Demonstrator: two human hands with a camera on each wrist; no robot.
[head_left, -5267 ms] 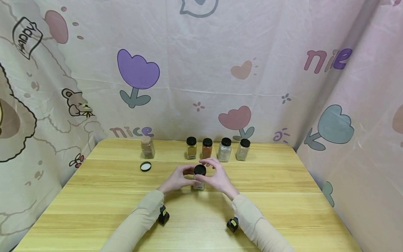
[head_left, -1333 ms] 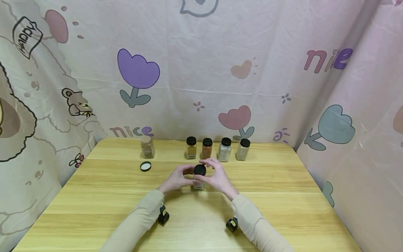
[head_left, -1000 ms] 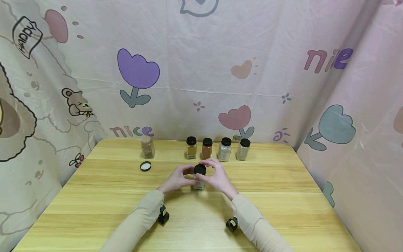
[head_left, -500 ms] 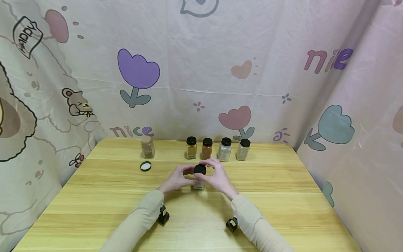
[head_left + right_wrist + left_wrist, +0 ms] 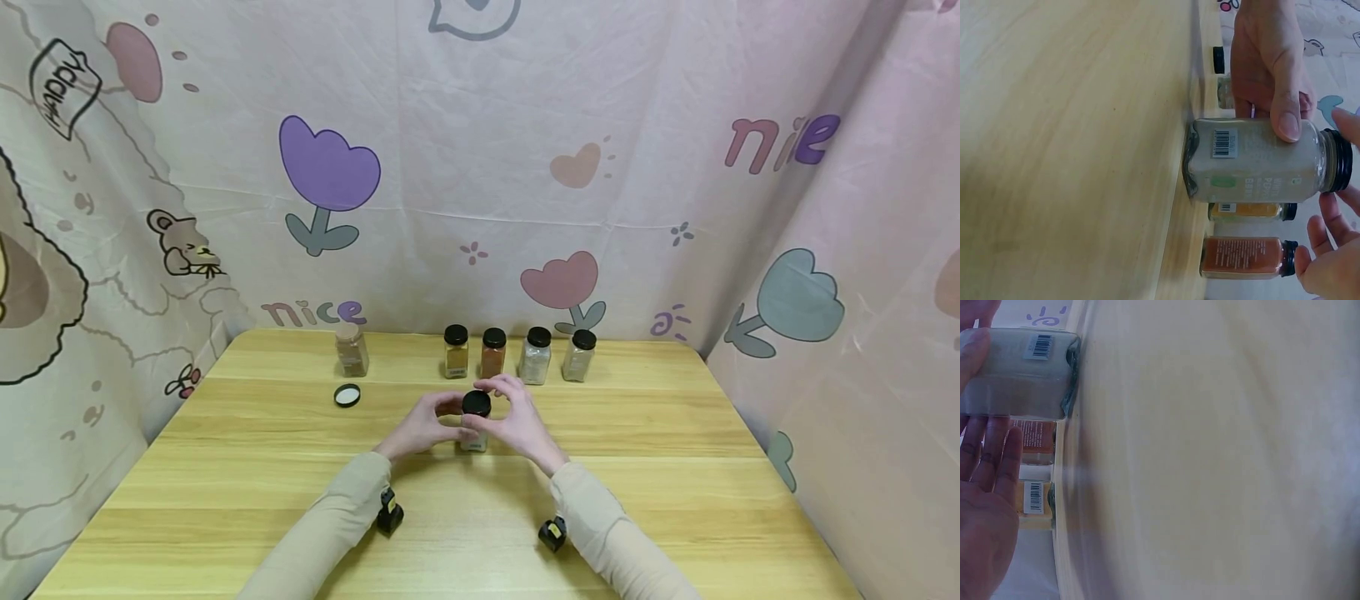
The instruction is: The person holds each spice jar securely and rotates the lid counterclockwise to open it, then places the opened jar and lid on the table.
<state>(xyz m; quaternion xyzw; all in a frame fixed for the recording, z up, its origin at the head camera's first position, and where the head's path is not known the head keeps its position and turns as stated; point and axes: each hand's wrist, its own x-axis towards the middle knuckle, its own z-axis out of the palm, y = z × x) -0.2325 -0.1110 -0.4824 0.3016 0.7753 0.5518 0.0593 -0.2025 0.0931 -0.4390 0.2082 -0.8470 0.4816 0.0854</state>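
The left hand [image 5: 422, 427] clamps fingers round a glass spice jar [image 5: 1257, 170], the right hand [image 5: 521, 423] round its black lid [image 5: 476, 403], well inside the counter [image 5: 660, 500] edges.

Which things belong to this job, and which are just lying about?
In use:
clear square jar of pale powder, in left hand
its black round lid, in right hand

Apparently idle:
yellow jar, reddish jar, two whitish jars, all clear with black lids
clear brown jar, no black lid
loose black lid
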